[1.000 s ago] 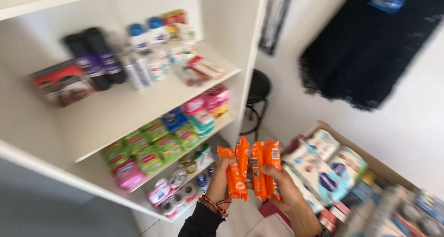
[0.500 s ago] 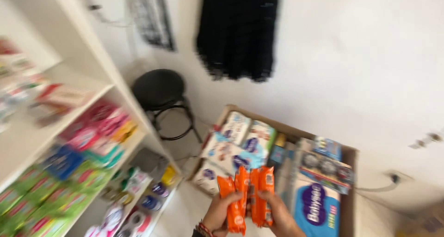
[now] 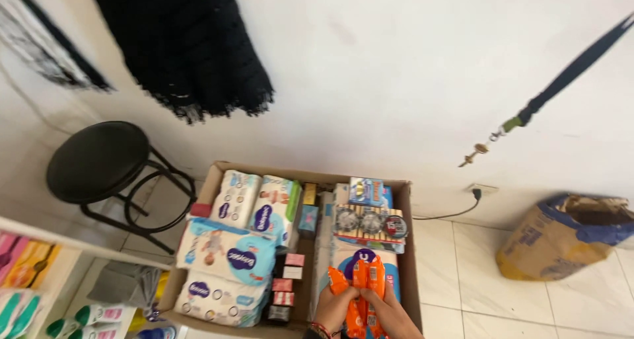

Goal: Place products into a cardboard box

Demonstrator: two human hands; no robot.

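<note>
Far left there's a white shelf edge (image 3: 79,245) with pink and green packs (image 3: 20,279) poking in below it, then a black round stool (image 3: 99,160) on the tile floor, with a black garment (image 3: 191,48) hanging on the wall above it.

Middle of the view is the big cardboard box (image 3: 406,246) on the floor against the wall, stuffed with diaper packs (image 3: 228,253) on its left side, small boxes (image 3: 285,283) down the centre, and a bundle of round tins (image 3: 370,223) toward the right.

My hands are right at the bottom edge, over the near right part of the box. Left hand (image 3: 332,309) and right hand (image 3: 391,318) are both curled around a fistful of orange packets (image 3: 360,289), fingers pressed in from either side so the bunch stands upright between them. The packets are clear of the box contents as far as I can tell, just above a blue and white pack.

My read: I'm mid-carry with these, either just lifted out or about to go back in; can't tell which. Whatever comes next needs both hands kept snug so the slippery bunch doesn't fan out.

Further right: a wall socket with a cord (image 3: 462,210), then a crumpled brown sack (image 3: 561,240) on the floor.
</note>
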